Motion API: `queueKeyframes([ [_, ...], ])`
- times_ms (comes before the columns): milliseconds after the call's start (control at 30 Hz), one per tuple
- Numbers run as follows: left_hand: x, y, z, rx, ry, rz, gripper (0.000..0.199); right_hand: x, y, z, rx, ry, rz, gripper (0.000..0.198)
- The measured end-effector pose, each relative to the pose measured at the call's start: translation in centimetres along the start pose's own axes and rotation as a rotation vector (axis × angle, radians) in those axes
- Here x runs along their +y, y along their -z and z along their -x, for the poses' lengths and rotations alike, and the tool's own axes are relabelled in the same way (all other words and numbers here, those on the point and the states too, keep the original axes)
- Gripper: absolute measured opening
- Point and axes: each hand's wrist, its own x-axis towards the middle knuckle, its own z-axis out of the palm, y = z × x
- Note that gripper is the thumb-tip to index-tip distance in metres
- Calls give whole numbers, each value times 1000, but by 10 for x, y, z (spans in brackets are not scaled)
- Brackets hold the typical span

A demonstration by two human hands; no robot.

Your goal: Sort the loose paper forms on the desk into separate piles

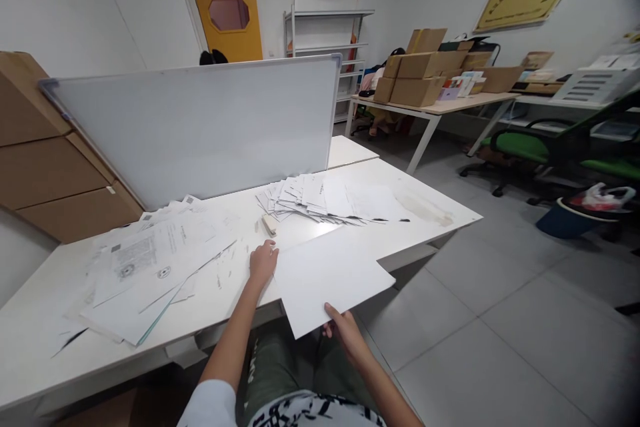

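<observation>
A blank white sheet of paper (333,273) lies partly on the white desk and juts past its front edge toward me. My right hand (345,330) pinches the near edge, thumb on top and fingers beneath. At the far left edge of the same sheet, my left hand (263,263) is closed, its bent fingers touching the paper; the fingertips are partly hidden. Just beyond that hand sits a small, pale block-shaped object (269,225). Farther back, a fanned pile of torn or cut papers (305,197) is spread over the desk.
Printed sheets (145,260) are heaped at left, with paper scraps beside them. A whiteboard (215,127) stands along the back of the desk (420,193), near stacked cardboard boxes (55,167). On the right are green chairs (520,144) and a blue bin (567,221).
</observation>
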Motion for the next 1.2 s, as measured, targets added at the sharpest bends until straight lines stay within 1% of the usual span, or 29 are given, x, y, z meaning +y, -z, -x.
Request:
queueKeyframes([
  [100,-7,2,-13,17,29,62,25,-6,-4,-8,32,4,-48,41],
  [267,-15,4,-36,180,70,82,38,-11,5,-13,59,4,-63,41],
  [367,-16,-1,-43,218,59,57,44,-13,12,-10,100,26,-59,41],
  [433,-15,-5,-44,211,-9,13,49,-15,15,-9,118,30,-57,41],
  [567,-13,-8,-42,135,-236,-77,64,-20,18,-10,142,23,-46,43],
  [667,-12,-7,-39,110,-294,-83,70,-25,14,-10,160,41,-31,46],
  [800,-12,-5,-36,144,-347,-61,66,-29,8,-3,136,61,-56,44],
  [967,-10,-3,-30,198,-407,-53,42,-24,9,5,109,38,-109,43],
  [1033,-9,-2,-26,214,-427,-32,37,-20,10,7,140,14,-132,41],
  [1200,-7,2,-22,276,-457,-16,33,-12,8,9,277,-24,-195,46],
])
